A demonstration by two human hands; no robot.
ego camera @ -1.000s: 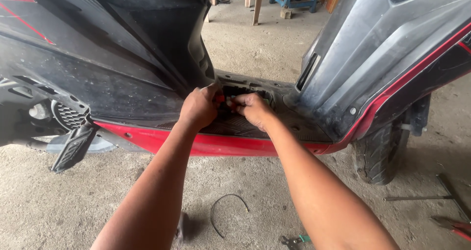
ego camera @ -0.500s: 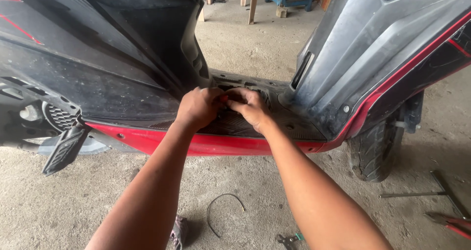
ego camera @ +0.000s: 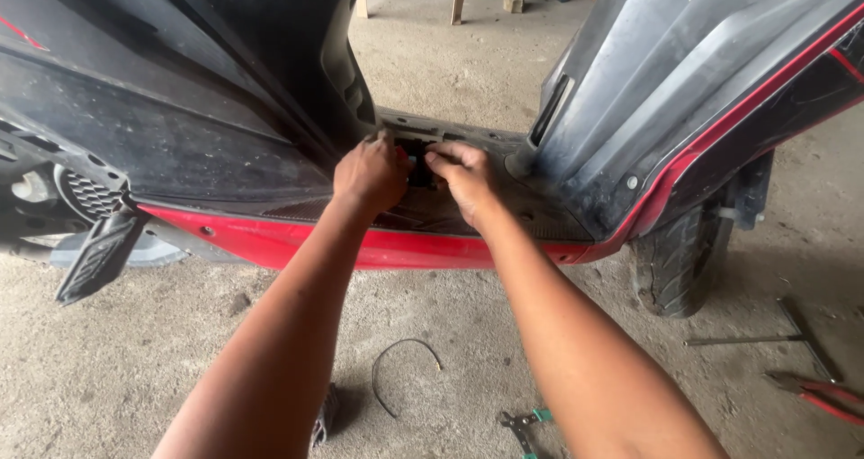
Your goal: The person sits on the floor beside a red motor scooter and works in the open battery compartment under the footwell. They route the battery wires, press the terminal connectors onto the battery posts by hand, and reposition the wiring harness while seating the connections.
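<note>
Scooter floorboard (ego camera: pixel 504 211) with dark opening (ego camera: pixel 419 157) at its far middle, left hand (ego camera: pixel 371 173) and right hand (ego camera: pixel 465 175) curled together there, grip unclear, loose wire (ego camera: pixel 396 369) on near ground.

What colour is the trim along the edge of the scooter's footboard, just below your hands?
Red, on the footboard trim, seen clearest in the head view.

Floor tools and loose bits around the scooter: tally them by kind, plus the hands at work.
Hands in the footboard opening: 2, left hand and right hand
T-handle wrench: 1
Red-handled pliers: 1
Green-handled pliers: 1
Curved wire: 1
Total: 6
</note>
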